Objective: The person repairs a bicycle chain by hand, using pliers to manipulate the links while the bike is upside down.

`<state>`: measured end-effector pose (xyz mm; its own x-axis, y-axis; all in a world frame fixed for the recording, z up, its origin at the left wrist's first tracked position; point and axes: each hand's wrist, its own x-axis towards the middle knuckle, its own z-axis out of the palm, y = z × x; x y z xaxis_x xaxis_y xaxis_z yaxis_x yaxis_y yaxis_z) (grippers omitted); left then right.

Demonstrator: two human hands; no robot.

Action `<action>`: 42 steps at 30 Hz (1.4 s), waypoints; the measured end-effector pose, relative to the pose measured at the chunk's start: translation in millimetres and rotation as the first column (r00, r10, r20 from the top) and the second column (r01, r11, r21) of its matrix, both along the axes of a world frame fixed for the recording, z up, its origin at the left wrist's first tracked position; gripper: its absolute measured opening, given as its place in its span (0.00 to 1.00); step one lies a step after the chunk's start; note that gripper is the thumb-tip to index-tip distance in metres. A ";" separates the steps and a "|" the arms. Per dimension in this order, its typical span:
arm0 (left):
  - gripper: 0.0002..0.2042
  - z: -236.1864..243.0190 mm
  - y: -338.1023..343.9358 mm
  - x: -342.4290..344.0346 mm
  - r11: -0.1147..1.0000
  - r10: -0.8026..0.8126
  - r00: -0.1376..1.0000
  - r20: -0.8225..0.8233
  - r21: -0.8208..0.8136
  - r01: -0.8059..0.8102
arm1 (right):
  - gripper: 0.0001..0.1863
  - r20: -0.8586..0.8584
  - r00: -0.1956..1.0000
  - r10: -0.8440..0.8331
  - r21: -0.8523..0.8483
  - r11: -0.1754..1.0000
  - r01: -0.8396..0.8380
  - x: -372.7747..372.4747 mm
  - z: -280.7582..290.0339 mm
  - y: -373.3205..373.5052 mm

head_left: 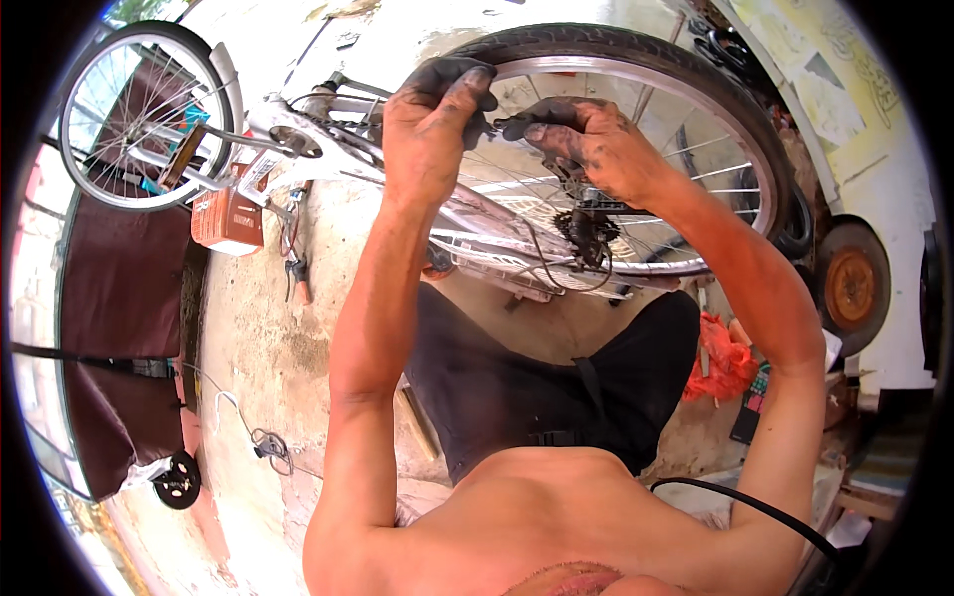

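A bicycle (482,214) lies over on the concrete, its rear wheel (762,171) nearest me, with rear cogs (588,230) and a derailleur below my hands. My left hand (437,124), blackened at the fingertips, is curled closed at the upper left of that wheel, just under the dark tyre. My right hand (596,144), also grimy, is pinched close beside it, inside the rim. Between the fingertips is something small and dark that I cannot make out clearly.
A front wheel (144,117) is at upper left above an orange carton (227,223). A handlebar grip (302,290), cables and a maroon covered frame (119,278) sit left. Right are a red plastic bag (717,358), a rusty-centred wheel (851,283) and a dark bar (755,402).
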<state>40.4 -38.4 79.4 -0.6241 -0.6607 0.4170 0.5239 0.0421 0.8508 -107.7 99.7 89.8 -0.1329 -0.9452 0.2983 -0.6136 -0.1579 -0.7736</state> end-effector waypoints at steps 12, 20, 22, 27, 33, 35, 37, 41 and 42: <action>0.07 -10.5 -1.3 -2.6 0.994 0.016 0.992 -0.122 0.105 -0.003 | 0.15 0.349 0.927 -0.141 0.253 0.966 0.052 25.4 10.5 -16.9; 0.07 -16.0 4.5 -3.2 0.997 0.080 0.994 -0.081 0.000 -0.080 | 0.09 0.628 0.776 -0.059 0.096 0.995 -0.003 14.9 -7.8 -24.3; 0.07 -17.9 5.7 0.9 0.994 0.089 0.996 -0.029 -0.055 -0.090 | 0.08 0.649 0.758 -0.063 0.084 0.996 0.012 12.7 -9.4 -23.9; 0.10 -19.6 9.6 9.3 0.703 0.297 0.953 0.066 -0.691 -0.171 | 0.08 0.664 0.747 -0.038 0.032 0.999 0.022 -3.4 -14.3 -11.3; 0.09 -9.7 20.9 18.0 0.480 0.479 0.873 0.095 -0.860 -0.170 | 0.13 0.502 0.865 0.014 -0.096 0.995 0.039 -8.8 -28.1 1.9; 0.08 -10.2 18.9 19.8 0.512 0.423 0.897 0.129 -0.850 -0.119 | 0.14 0.446 0.894 0.042 -0.146 0.989 0.026 -6.2 -31.8 0.4; 0.08 -10.7 17.5 23.0 0.518 0.407 0.901 0.150 -0.850 -0.092 | 0.14 0.362 0.932 -0.014 -0.106 0.993 0.056 -1.5 -25.9 3.9; 0.08 -18.4 17.8 21.8 0.663 0.355 0.914 0.194 -0.742 -0.100 | 0.16 0.263 0.961 -0.084 -0.118 0.986 0.118 2.2 -28.8 3.4; 0.08 -21.3 16.4 22.3 0.663 0.358 0.914 0.193 -0.742 -0.103 | 0.16 0.263 0.961 -0.081 -0.117 0.986 0.115 3.6 -27.5 4.4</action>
<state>62.8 -22.0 58.0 -0.6664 -0.3870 0.6373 0.1394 0.7750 0.6164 -104.1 104.2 62.3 -0.3110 -0.8789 0.3617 -0.4150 -0.2168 -0.8836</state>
